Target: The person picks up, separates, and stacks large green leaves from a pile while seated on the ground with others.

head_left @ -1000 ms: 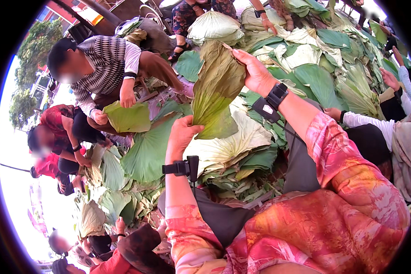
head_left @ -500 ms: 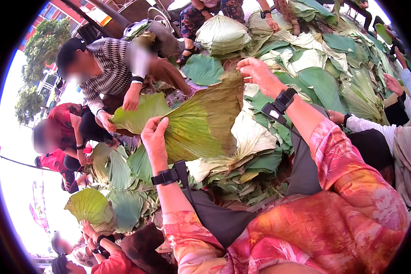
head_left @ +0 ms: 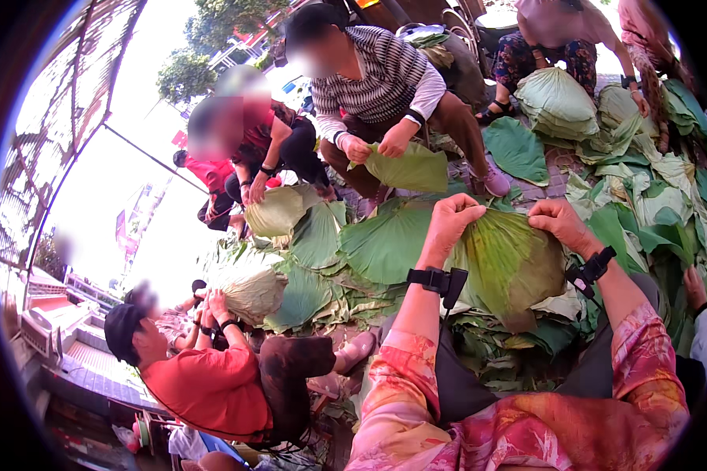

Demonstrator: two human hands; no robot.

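Both of my hands hold a large lotus leaf [head_left: 511, 267], yellow-green shading into brown, by its upper edge. My left hand [head_left: 449, 224] pinches it at the upper left, and my right hand [head_left: 562, 226] pinches it at the upper right. It hangs between them over a loose heap of green and pale dried leaves [head_left: 542, 341]. Beyond it lies a broad green leaf [head_left: 381, 239].
Co-workers squat around the leaves: one in a striped top [head_left: 377, 67] across from me holding a leaf [head_left: 404, 171], one in red [head_left: 204, 385] at lower left, others at back left and right. A pale stack of leaves [head_left: 554, 102] sits at the back right.
My view has swung left. The leaf, earlier spread sideways, now hangs between both hands, and my right hand, whose fingers were loosely raised, pinches its edge.
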